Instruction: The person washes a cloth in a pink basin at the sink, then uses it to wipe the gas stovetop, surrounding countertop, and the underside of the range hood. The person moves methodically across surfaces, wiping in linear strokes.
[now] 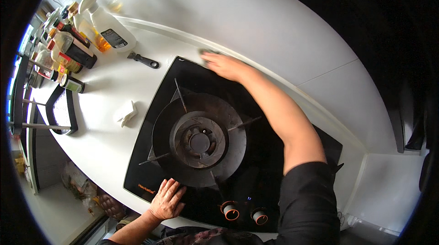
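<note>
My right hand [223, 66] reaches to the back edge of the black glass gas hob [267, 149]. Under its fingers, against the white counter strip by the wall, is a small greyish-green pad or cloth [205, 51], blurred and mostly covered. My left hand [168, 199] rests palm down on the hob's front left edge, holding nothing, fingers slightly apart. Between the hands lies the round burner [199, 142] in a dark drip tray [236, 155] with pan-support arms. Two control knobs [230, 210] with orange rings sit at the front.
A crumpled white tissue [126, 113] and a black-handled scraper [144, 60] lie on the white counter [106, 107] to the left. Behind them stand a white spray bottle [115, 32] and several condiment bottles [73, 47]. A black-framed rack [61, 107] is at far left. The wall [267, 28] rises behind the hob.
</note>
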`<state>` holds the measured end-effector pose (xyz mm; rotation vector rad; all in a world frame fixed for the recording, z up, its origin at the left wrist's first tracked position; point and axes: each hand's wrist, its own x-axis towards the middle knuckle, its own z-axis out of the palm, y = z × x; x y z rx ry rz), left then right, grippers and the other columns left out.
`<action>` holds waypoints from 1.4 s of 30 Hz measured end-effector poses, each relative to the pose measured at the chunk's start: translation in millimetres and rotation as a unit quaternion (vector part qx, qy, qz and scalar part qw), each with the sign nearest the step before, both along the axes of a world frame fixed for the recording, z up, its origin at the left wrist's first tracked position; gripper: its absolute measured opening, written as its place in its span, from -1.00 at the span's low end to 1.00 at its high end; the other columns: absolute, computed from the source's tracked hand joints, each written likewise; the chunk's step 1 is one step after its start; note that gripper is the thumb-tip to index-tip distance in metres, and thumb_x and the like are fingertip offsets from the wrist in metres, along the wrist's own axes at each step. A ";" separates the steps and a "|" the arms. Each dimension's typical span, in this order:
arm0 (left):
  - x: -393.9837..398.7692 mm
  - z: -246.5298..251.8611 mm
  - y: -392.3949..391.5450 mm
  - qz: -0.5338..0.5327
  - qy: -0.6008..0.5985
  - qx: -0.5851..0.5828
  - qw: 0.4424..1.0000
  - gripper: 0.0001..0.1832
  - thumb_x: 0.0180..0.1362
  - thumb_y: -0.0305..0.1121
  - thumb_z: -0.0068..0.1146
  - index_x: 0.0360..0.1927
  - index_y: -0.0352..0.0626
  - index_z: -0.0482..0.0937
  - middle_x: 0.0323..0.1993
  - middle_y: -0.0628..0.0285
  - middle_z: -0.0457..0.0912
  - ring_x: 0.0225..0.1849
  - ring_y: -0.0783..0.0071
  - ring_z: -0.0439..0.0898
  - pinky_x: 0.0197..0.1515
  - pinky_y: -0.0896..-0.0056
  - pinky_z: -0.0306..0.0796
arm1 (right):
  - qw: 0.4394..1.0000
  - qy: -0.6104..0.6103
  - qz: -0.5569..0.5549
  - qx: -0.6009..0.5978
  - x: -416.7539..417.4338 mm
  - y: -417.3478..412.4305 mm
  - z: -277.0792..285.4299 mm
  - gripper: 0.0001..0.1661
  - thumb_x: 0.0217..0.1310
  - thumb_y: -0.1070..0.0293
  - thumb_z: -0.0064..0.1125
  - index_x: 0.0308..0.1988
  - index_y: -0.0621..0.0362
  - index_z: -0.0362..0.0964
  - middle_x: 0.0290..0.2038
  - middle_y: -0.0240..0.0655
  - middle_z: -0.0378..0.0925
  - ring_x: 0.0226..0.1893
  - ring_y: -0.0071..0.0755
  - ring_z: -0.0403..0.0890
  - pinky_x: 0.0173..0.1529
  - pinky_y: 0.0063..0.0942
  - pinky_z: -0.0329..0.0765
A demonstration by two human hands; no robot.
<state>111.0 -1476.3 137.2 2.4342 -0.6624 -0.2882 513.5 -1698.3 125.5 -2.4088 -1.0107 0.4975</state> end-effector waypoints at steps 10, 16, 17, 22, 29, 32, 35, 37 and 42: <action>4.4 4.3 1.8 0.001 -0.033 -0.050 0.998 -0.41 -0.13 -0.31 0.14 0.06 -0.23 0.36 0.14 -0.09 0.24 0.24 -0.08 0.15 0.25 -0.10 0.00 | 0.957 -0.102 -0.256 -0.087 -104.5 -166.8 21.2 -0.61 -0.02 0.71 -0.12 -0.18 0.11 0.43 -0.09 -0.10 0.42 -0.05 -0.03 0.43 0.02 -0.31 0.39; 2.0 14.4 12.0 0.076 -0.082 -0.077 0.991 -0.39 -0.23 -0.38 0.19 0.03 -0.16 0.38 0.18 -0.05 0.23 0.26 -0.03 0.16 0.27 -0.06 -0.03 | 0.954 -0.170 -0.239 -0.069 -59.8 -90.0 -0.8 -0.85 -0.06 0.57 -0.06 -0.38 0.21 0.41 -0.36 -0.04 0.49 -0.24 0.06 0.48 -0.17 -0.19 0.41; 2.6 17.9 16.6 0.092 -0.096 -0.070 0.989 -0.39 -0.25 -0.38 0.20 0.02 -0.16 0.39 0.18 -0.04 0.24 0.26 -0.01 0.16 0.27 -0.06 -0.04 | 0.950 -0.163 -0.255 -0.076 -46.1 -67.2 -2.8 -0.87 -0.05 0.51 -0.05 -0.40 0.20 0.43 -0.40 -0.05 0.51 -0.28 0.06 0.49 -0.20 -0.18 0.42; 7.0 6.9 54.8 0.269 -0.106 0.041 0.957 -0.39 -0.18 -0.36 0.14 0.08 -0.15 0.35 0.25 -0.07 0.13 0.31 -0.03 0.05 0.30 -0.08 -0.19 | 0.970 -0.125 -0.205 0.034 -2.2 71.6 -7.1 -0.81 -0.07 0.52 -0.08 -0.39 0.15 0.46 -0.39 -0.09 0.53 -0.30 -0.04 0.54 -0.22 -0.28 0.44; 14.6 -2.2 66.9 0.346 -0.072 0.043 0.935 -0.28 -0.14 -0.31 0.11 0.20 -0.14 0.20 0.31 -0.08 -0.01 0.36 -0.03 -0.09 0.32 -0.08 -0.30 | 0.979 -0.093 -0.146 0.108 9.3 139.5 -6.3 -0.76 -0.03 0.57 -0.11 -0.40 0.08 0.50 -0.35 -0.14 0.55 -0.28 -0.07 0.55 -0.17 -0.30 0.46; 14.9 -3.4 68.9 0.348 -0.074 0.031 0.934 -0.30 -0.14 -0.31 0.10 0.18 -0.14 0.22 0.30 -0.07 0.01 0.35 -0.01 -0.07 0.33 -0.06 -0.29 | 0.989 -0.123 -0.061 0.049 -2.5 147.0 0.3 -0.77 -0.09 0.58 -0.07 -0.40 0.06 0.47 -0.32 -0.19 0.55 -0.24 -0.07 0.53 -0.12 -0.30 0.44; 15.1 -4.3 70.0 0.346 -0.073 0.026 0.935 -0.31 -0.13 -0.31 0.10 0.17 -0.15 0.24 0.29 -0.07 0.04 0.35 -0.02 -0.05 0.33 -0.06 -0.28 | 0.997 -0.068 -0.021 0.000 -25.1 157.4 18.3 -0.75 -0.12 0.58 -0.06 -0.39 0.05 0.47 -0.35 -0.18 0.55 -0.22 -0.11 0.53 -0.12 -0.33 0.43; 15.3 -5.0 71.0 0.340 -0.077 0.026 0.937 -0.32 -0.13 -0.30 0.09 0.16 -0.16 0.25 0.29 -0.07 0.05 0.34 -0.02 -0.04 0.32 -0.06 -0.27 | 0.999 0.040 0.006 0.011 -27.2 157.9 12.3 -0.74 -0.13 0.57 -0.04 -0.37 0.05 0.49 -0.36 -0.17 0.55 -0.23 -0.12 0.54 -0.12 -0.35 0.43; 17.0 -2.9 70.2 0.330 -0.076 0.033 0.940 -0.35 -0.12 -0.29 0.08 0.14 -0.17 0.27 0.28 -0.07 0.07 0.34 -0.02 -0.02 0.32 -0.07 -0.27 | 0.989 -0.092 0.094 0.071 8.1 137.5 -3.9 -0.74 -0.12 0.61 -0.05 -0.38 0.08 0.49 -0.33 -0.18 0.50 -0.23 -0.09 0.51 -0.14 -0.35 0.44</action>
